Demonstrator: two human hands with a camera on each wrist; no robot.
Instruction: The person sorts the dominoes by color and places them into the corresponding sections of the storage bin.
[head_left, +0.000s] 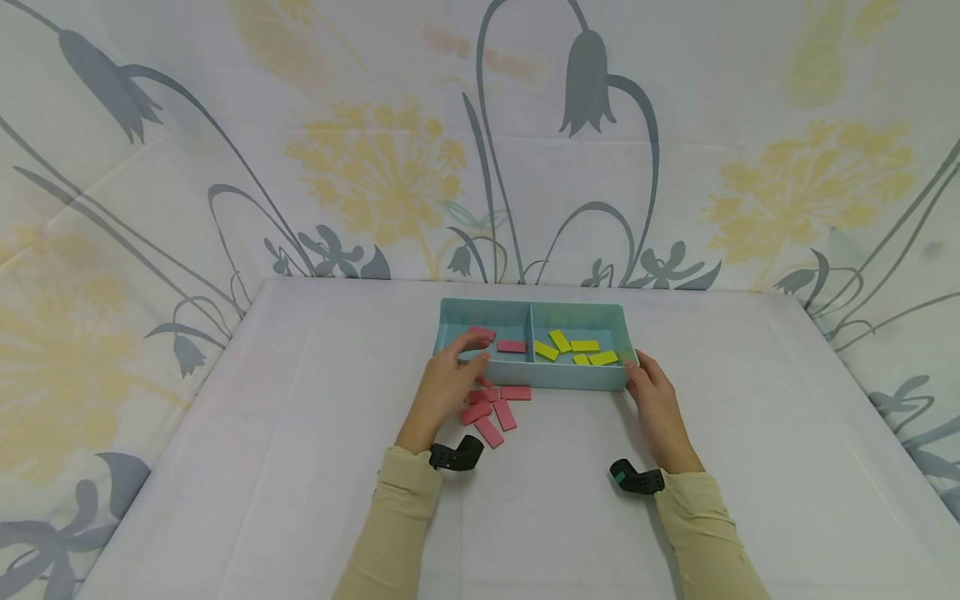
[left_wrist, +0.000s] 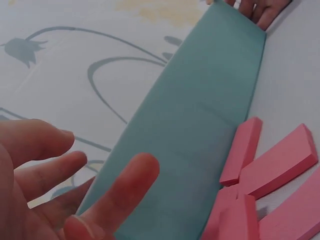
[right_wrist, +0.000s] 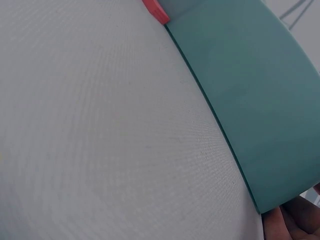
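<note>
— Where do our hands sit?

— Our left hand (head_left: 442, 385) hovers over the near-left rim of the teal tray (head_left: 525, 377), fingers relaxed and spread, its grip released. Our right hand (head_left: 654, 406) rests against the tray's near-right corner, fingers straight, clasping nothing.

— And the blocks?

— Pink blocks (head_left: 491, 410) lie heaped on the tabletop (head_left: 262, 433) just beside the tray's front wall, under our left hand. Two more pink ones (head_left: 511, 346) lie in the left compartment; yellow blocks (head_left: 576, 348) fill the right.
</note>
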